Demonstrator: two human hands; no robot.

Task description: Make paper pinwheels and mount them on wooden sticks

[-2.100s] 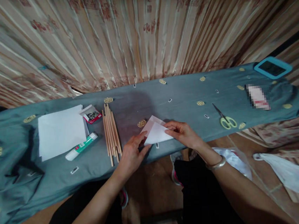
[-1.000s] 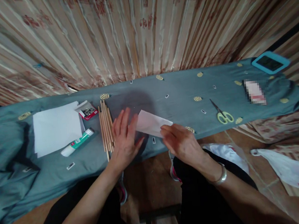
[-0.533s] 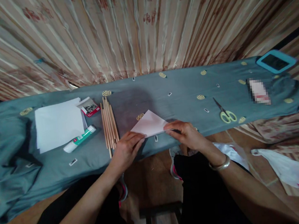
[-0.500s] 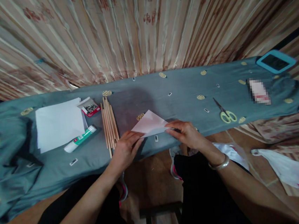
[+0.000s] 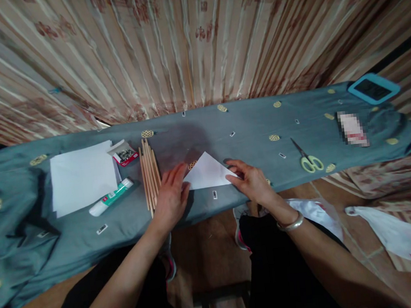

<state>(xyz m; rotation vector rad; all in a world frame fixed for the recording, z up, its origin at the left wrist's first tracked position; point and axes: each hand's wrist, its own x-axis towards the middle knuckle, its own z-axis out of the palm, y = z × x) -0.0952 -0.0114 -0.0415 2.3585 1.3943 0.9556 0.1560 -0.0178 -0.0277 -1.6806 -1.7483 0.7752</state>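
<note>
Folded white paper triangle [image 5: 209, 172] on the grey-green cloth-covered desk [image 5: 250, 125]; my left fingers [image 5: 174, 174] apart at its nine o'clock, right fingers [image 5: 241, 165] at three, can't tell if pinching; uneven pressure could skew it

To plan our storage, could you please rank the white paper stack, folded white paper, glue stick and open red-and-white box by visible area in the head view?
1. white paper stack
2. folded white paper
3. glue stick and open red-and-white box: too close in area to rank
</note>
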